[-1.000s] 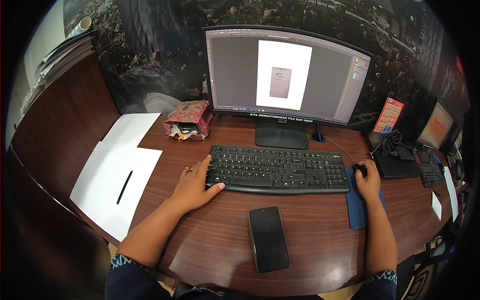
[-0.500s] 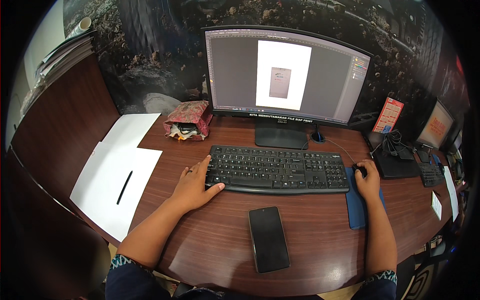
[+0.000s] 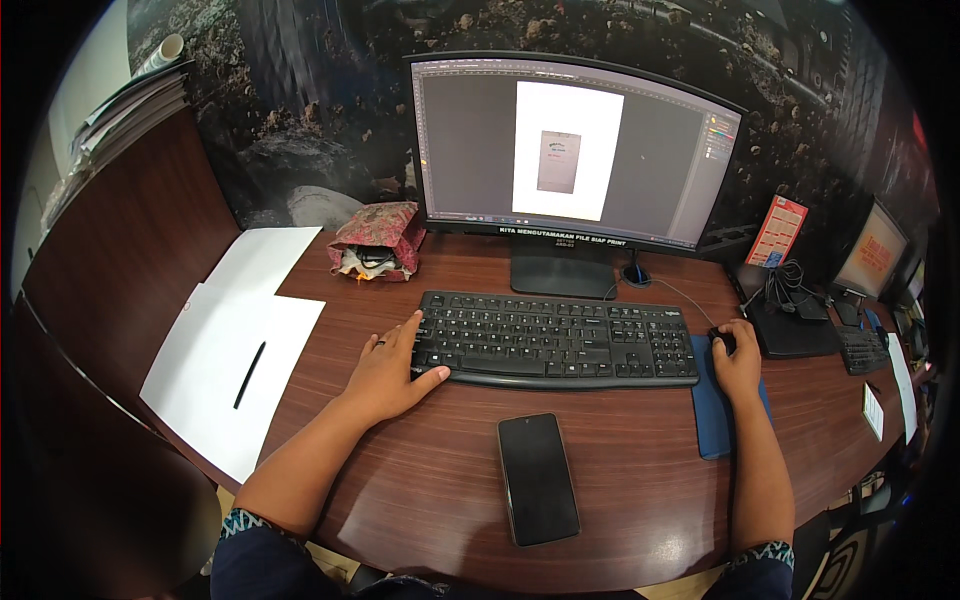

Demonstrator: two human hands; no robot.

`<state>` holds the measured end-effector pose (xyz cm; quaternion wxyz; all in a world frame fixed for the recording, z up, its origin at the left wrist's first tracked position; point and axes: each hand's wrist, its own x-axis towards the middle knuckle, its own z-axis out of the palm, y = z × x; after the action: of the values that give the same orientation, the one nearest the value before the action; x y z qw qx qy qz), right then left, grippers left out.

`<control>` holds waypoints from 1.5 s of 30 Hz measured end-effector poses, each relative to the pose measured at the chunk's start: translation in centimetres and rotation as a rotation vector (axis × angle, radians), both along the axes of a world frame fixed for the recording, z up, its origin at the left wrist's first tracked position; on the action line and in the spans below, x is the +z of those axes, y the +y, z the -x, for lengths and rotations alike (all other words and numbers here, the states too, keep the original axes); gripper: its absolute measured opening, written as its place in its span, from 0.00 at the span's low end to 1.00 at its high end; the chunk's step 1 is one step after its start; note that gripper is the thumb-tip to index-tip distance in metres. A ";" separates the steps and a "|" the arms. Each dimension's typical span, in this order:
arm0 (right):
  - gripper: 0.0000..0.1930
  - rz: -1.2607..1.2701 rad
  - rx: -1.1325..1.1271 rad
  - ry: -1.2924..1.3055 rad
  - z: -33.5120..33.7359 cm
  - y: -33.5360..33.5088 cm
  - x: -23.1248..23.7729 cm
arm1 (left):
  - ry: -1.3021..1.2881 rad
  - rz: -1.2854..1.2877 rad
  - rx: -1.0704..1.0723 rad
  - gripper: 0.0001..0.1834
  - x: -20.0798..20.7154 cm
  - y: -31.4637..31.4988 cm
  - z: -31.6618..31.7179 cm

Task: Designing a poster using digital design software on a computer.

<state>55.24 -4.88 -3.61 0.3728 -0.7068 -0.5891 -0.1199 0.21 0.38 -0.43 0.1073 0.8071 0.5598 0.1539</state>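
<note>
My left hand [image 3: 388, 375] rests at the left end of a black keyboard [image 3: 555, 338], its fingers stretched along the edge keys and the thumb near the front corner. My right hand [image 3: 738, 368] is wrapped over a dark computer mouse [image 3: 721, 342] on a blue mouse pad [image 3: 713, 432], just right of the keyboard. Behind the keyboard stands a monitor [image 3: 460, 150]. Its screen shows a white page on a grey background, with a small greyish-pink rectangular picture in the page's middle. A dark-screened smartphone [image 3: 538, 480] lies in front of the keyboard.
White paper sheets [image 3: 210, 370] with a black pen [image 3: 250, 375] lie at left beside a wooden partition [image 3: 120, 240]. A red patterned pouch [image 3: 375, 240] sits left of the monitor. Bundled cables [image 3: 790, 285], a second screen [image 3: 870, 255] and another keyboard [image 3: 863, 350] are at right.
On the screen, the small picture has shifted slightly up and left within the page, and a pointer now shows in the grey area to its right. Both hands stay nearly still.
</note>
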 end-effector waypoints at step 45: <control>0.13 -0.107 0.134 0.051 0.6 0.8 1.4 | -0.254 0.004 -0.029 0.51 -0.9 1.1 0.2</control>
<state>54.69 -4.06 -2.20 0.4322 -0.6477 -0.6181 -0.1079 -0.03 1.43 -1.37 0.1813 0.7887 0.5304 0.2524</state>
